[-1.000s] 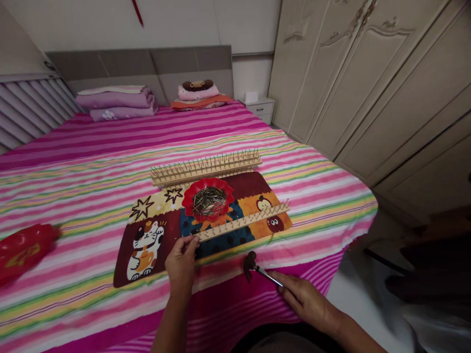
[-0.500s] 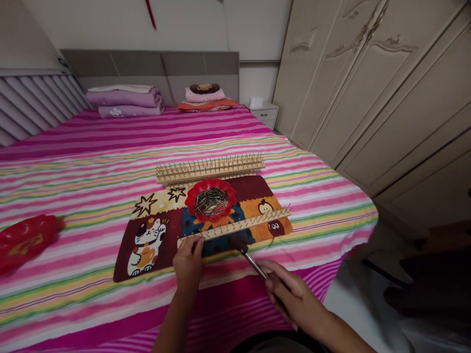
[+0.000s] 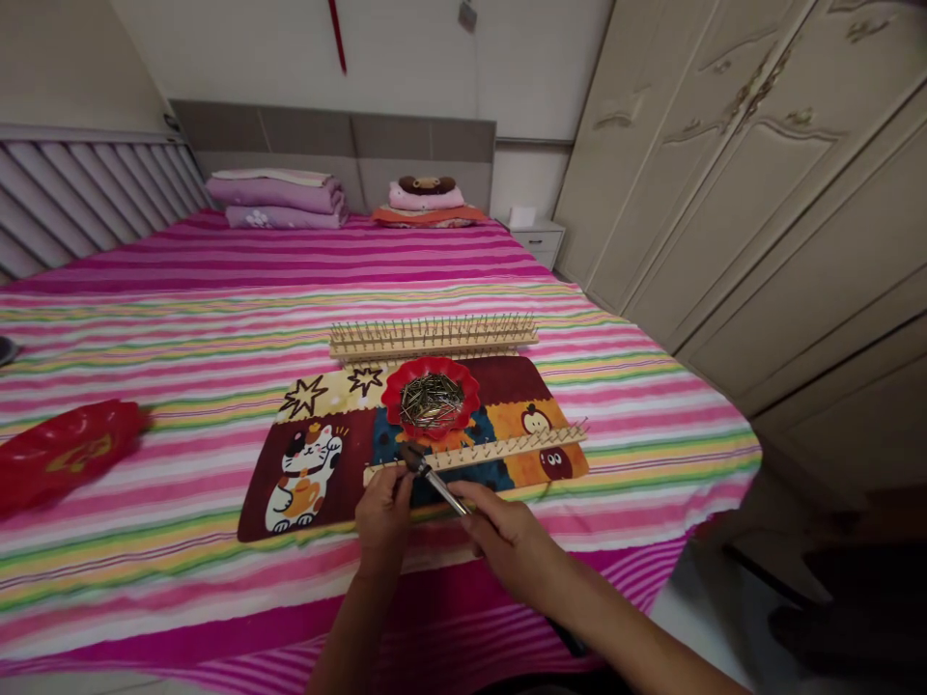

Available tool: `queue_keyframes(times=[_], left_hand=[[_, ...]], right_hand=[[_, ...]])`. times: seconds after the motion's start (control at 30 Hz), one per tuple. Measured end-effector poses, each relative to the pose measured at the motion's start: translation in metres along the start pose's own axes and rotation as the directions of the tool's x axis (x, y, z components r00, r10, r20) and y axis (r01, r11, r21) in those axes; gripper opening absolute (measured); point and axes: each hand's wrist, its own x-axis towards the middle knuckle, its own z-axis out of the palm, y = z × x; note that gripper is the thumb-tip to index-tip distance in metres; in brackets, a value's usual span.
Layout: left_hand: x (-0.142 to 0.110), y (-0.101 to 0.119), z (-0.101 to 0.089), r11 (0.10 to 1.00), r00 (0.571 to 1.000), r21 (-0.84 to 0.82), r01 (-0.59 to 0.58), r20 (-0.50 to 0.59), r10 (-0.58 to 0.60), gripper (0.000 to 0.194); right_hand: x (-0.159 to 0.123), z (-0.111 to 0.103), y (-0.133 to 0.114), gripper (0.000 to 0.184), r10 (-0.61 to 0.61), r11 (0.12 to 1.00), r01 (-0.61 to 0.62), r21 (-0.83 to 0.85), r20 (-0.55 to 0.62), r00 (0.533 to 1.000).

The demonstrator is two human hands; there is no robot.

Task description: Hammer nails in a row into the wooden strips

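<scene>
My right hand (image 3: 507,536) grips a claw hammer (image 3: 443,490) by its metal-necked handle. The dark head is over the near wooden strip (image 3: 499,450), close beside my left fingertips. My left hand (image 3: 383,516) is pinched at the strip's left end; anything between thumb and finger is too small to make out. A row of nails stands up from this strip, which lies slantwise on a cartoon-printed mat (image 3: 348,502). Just behind it, a red scalloped bowl (image 3: 391,401) holds many loose nails (image 3: 433,399).
Behind the bowl lie stacked wooden strips (image 3: 435,338) bristling with upright nails. A red tray (image 3: 72,454) sits at left on the striped bedspread (image 3: 181,386). Folded bedding (image 3: 279,198) lies by the headboard; a wardrobe (image 3: 724,193) stands at right.
The hammer has come up and left from the bed's near edge to the strip's left end, beside my left fingers. My left hand stays at that end. The view has shifted slightly.
</scene>
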Motion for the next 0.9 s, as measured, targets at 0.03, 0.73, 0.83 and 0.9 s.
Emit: queue_keyframes(times=[0.03, 0.73, 0.83, 0.9], left_hand=[[0.0, 0.0, 0.0, 1.0, 1.0, 0.006, 0.0, -0.002, 0.0, 0.022], [-0.03, -0.032, -0.004, 0.953, 0.961, 0.161, -0.256, -0.063, 0.269, 0.031], [-0.05, -0.05, -0.011, 0.913, 0.929, 0.223, -0.341, -0.068, 0.363, 0.024], [-0.062, -0.063, -0.017, 0.895, 0.92, 0.26, -0.362, -0.054, 0.388, 0.023]], right_hand=[[-0.005, -0.003, -0.002, 0.035, -0.027, 1.0, 0.027, -0.014, -0.007, 1.0], [-0.094, -0.052, 0.115, 0.045, -0.131, 0.789, 0.175, -0.589, 0.116, 0.984], [-0.096, -0.052, 0.113, 0.048, -0.19, 0.797, 0.211, -0.565, 0.097, 0.977], [-0.096, -0.054, 0.112, 0.046, -0.235, 0.788, 0.241, -0.566, 0.085, 0.968]])
